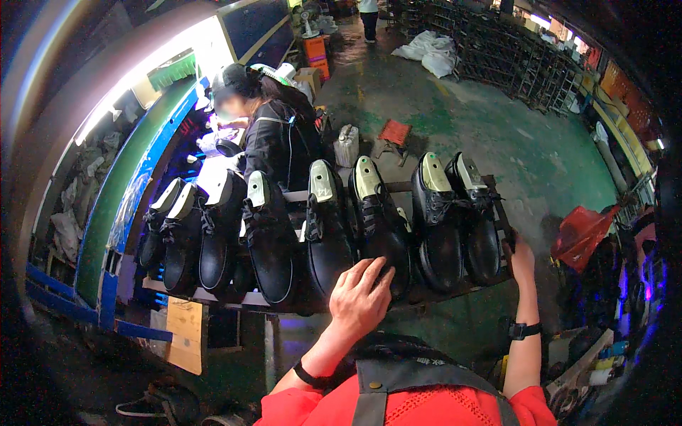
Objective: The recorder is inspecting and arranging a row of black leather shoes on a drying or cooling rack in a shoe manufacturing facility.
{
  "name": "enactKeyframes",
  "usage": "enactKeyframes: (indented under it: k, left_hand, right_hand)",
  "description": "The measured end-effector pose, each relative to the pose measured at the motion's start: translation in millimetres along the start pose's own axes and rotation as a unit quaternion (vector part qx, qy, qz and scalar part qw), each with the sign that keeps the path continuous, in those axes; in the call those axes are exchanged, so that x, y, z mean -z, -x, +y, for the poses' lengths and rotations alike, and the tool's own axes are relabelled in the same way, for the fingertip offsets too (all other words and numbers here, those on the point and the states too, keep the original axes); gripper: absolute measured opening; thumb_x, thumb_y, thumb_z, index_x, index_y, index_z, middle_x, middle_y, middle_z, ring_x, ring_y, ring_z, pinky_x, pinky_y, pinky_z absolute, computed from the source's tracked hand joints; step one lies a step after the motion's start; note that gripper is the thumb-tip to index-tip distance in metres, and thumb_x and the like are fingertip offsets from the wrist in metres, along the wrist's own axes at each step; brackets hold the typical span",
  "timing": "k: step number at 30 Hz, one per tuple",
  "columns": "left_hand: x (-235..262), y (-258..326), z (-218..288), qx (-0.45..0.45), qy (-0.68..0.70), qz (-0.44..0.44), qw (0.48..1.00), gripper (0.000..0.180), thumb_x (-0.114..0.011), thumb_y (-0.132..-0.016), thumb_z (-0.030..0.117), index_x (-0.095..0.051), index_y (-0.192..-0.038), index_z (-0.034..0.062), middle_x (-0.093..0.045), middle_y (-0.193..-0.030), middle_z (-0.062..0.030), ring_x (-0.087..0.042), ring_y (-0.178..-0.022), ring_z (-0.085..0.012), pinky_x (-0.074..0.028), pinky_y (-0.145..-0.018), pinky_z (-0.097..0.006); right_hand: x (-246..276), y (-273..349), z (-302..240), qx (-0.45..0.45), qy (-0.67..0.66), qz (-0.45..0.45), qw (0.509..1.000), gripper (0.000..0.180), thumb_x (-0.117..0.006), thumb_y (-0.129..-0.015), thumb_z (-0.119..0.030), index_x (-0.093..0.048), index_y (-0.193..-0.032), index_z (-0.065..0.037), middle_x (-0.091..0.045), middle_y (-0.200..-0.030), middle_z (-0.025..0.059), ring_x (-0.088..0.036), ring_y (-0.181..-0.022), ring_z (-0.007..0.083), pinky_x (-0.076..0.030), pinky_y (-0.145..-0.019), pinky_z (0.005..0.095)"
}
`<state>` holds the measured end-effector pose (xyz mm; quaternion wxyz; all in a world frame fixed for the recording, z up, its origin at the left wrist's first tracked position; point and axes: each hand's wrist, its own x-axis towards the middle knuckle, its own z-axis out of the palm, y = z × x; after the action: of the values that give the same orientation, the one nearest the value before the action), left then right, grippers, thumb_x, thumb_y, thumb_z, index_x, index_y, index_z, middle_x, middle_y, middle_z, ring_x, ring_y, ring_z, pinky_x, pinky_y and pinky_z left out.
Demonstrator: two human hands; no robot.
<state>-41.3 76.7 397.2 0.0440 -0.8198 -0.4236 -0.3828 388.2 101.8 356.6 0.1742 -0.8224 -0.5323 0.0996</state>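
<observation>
A row of several black lace-up shoes [332,248], with pale lasts [430,174] inside them, stands along a dark rack [506,227]. Their toes point toward me. My left hand [361,295] is closed, its bent fingers over the toe of a black shoe [380,231] near the middle; its thumb is hidden. At the rack's right end, my right hand [523,264] curls round the frame, its fingertips partly out of sight. The two rightmost shoes [481,241] stand nearest to that hand.
A person [280,138] in dark clothing works at a lit bench on the left, just beyond the rack. A red stool [394,133] and a metallic can [347,145] stand behind the row. White sacks [430,51] lie farther back; red sheeting [584,234] hangs right.
</observation>
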Motion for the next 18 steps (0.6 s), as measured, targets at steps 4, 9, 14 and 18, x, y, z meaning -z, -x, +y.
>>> enactKeyframes:
  k: [4, 9, 14, 18]
  left_hand:
    - [1, 1, 0, 0.003, -0.002, -0.01, 1.0, 0.04, -0.073, -0.079, 0.014, -0.075, -0.119, 0.0094, -0.067, -0.132, -0.01, -0.064, -0.12, -0.03, -0.053, -0.096, -0.044]
    - [2, -1, 2, 0.005, 0.004, 0.002, 1.0, 0.037, -0.072, -0.08, 0.012, -0.075, -0.117, 0.0094, -0.068, -0.13, -0.0104, -0.065, -0.117, -0.0314, -0.054, -0.094, -0.043]
    - [3, -2, 2, 0.003, 0.005, 0.006, 1.0, 0.036, -0.071, -0.08, 0.011, -0.075, -0.116, 0.0094, -0.069, -0.129, -0.0104, -0.066, -0.115, -0.0319, -0.055, -0.093, -0.043]
    - [2, -2, 2, 0.004, 0.001, 0.004, 1.0, 0.036, -0.072, -0.08, 0.011, -0.076, -0.116, 0.01, -0.069, -0.129, -0.0099, -0.066, -0.115, -0.0314, -0.055, -0.093, -0.043]
  right_hand:
    - [-1, -1, 1, 0.008, -0.002, 0.004, 1.0, 0.045, -0.061, -0.103, -0.024, -0.056, -0.145, -0.01, -0.075, -0.116, 0.0203, -0.07, -0.108, 0.0432, -0.053, -0.089, 0.0514]
    - [3, 2, -6, -0.001, 0.003, 0.003, 1.0, 0.044, -0.06, -0.103, -0.023, -0.056, -0.146, -0.012, -0.074, -0.118, 0.0205, -0.07, -0.109, 0.0429, -0.053, -0.09, 0.0507]
    - [6, 4, -9, -0.006, -0.014, -0.003, 1.0, 0.044, -0.06, -0.104, -0.022, -0.056, -0.146, -0.011, -0.073, -0.121, 0.0208, -0.069, -0.112, 0.0426, -0.051, -0.092, 0.0506]
    - [2, 2, -3, -0.003, -0.032, -0.004, 0.999, 0.043, -0.06, -0.104, -0.023, -0.056, -0.146, -0.011, -0.073, -0.12, 0.0214, -0.068, -0.112, 0.044, -0.051, -0.092, 0.0516]
